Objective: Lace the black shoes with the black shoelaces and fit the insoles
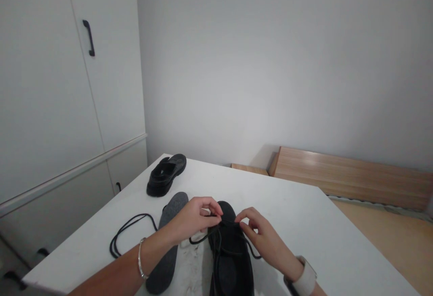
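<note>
A black lace-up shoe [232,260] lies on the white table [304,224] in front of me, toe pointing away. My left hand [194,217] pinches the shoe's black lace [206,237] near the toe end of the lacing. My right hand [260,235] pinches the same lace from the other side, fingers curled over the shoe. Both hands meet above the shoe's front. A bracelet is on my left wrist and a pale watch band on my right.
A grey insole [169,237] lies left of the shoe, partly under my left forearm. A loose black lace [126,233] curls further left. A second black shoe [166,175] sits at the table's far left corner. White cabinets [61,107] stand left; wooden boards [348,174] lean behind.
</note>
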The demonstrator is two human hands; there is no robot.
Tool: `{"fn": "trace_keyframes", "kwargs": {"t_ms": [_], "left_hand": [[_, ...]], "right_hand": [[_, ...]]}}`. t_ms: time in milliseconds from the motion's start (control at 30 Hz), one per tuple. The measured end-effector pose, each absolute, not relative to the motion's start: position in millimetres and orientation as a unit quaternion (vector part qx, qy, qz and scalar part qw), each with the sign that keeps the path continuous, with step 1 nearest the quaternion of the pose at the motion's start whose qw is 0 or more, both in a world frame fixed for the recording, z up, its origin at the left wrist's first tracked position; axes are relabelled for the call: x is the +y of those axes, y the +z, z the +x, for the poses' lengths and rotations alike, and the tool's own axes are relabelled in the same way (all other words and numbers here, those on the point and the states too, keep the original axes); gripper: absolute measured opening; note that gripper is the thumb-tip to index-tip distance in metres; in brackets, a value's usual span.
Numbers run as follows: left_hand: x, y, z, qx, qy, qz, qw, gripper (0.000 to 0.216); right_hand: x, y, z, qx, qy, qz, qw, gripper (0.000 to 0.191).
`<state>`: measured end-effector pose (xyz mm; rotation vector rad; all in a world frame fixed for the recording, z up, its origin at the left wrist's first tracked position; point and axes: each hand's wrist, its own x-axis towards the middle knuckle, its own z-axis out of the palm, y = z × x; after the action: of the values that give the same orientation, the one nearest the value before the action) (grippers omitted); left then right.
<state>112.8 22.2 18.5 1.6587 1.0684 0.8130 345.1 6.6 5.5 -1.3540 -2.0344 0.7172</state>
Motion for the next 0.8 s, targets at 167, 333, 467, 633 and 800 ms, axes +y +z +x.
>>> {"fn": "trace_keyframes", "kwargs": {"t_ms": [167, 333, 467, 633, 800], "left_hand": [[3, 36, 104, 0.44, 0.273, 0.729, 0.447, 0.029], [-12, 25, 106, 0.47, 0.21, 0.75, 0.416, 0.025], [-18, 11, 106, 0.464, 0.304, 0.73, 0.399, 0.026], [-23, 12, 111, 0.437, 0.294, 0.667, 0.527, 0.032], [-21, 22, 112, 0.412, 0.256, 0.629, 0.608, 0.025]], "right_hand": [[-14, 23, 354, -0.761, 0.289, -0.537, 0.221, 0.031], [-26, 33, 358, -0.774, 0.273, -0.544, 0.176, 0.031], [-30, 27, 360, -0.762, 0.277, -0.517, 0.276, 0.036], [-37, 32, 356, -0.735, 0.385, -0.498, 0.255, 0.04], [-40, 45, 360, -0.712, 0.487, -0.453, 0.225, 0.036]]}}
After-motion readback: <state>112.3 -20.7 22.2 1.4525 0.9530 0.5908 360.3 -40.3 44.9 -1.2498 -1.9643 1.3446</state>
